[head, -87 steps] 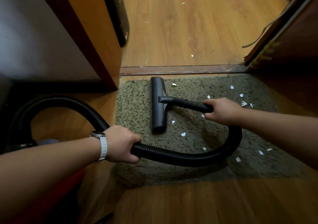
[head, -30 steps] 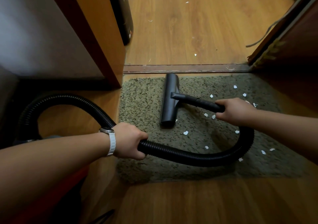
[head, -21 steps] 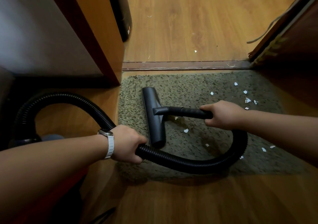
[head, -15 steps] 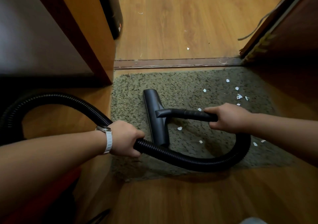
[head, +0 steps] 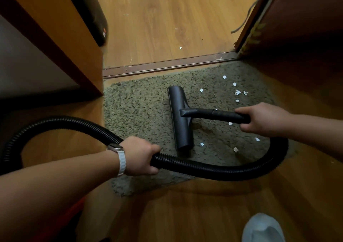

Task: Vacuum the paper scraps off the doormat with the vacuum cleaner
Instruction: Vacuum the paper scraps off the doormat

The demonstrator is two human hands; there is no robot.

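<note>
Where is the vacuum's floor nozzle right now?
In the head view, the floor nozzle lies mid-doormat, with paper scraps to its right.

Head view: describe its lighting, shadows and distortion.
Head view: dim and warm; far floor is brightest; the right side and near corners fall into shadow; wide-angle bending bows the threshold strip; paper scraps on the doormat stay sharp.
</note>
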